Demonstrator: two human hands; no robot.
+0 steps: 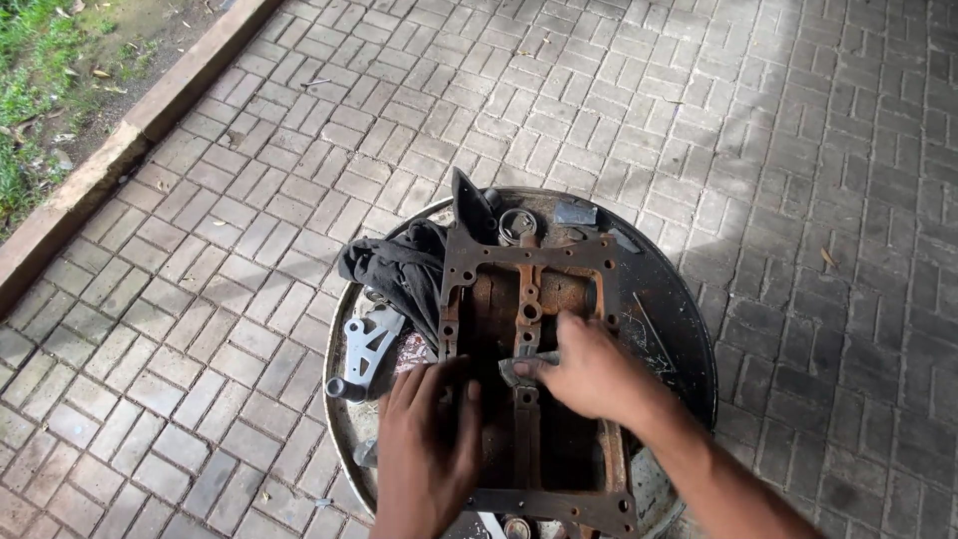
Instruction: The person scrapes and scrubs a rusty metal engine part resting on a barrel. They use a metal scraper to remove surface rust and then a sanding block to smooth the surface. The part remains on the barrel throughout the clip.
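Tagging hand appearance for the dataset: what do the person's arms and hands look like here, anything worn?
Both the left hand and the right hand are bare: no gloves, rings or watch visible. The forearms in view carry no sleeves. Fingers look smudged with dark grime.

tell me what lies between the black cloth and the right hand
In the head view, the rusty frame's left rail and centre bar lie between the black cloth and the right hand.

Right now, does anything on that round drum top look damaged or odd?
Yes. The metal frame under both hands is rusty brown along its bars. The right hand presses a small grey pad on the centre bar; the left hand lies flat on the frame's left side. A dark rag lies crumpled beside it.
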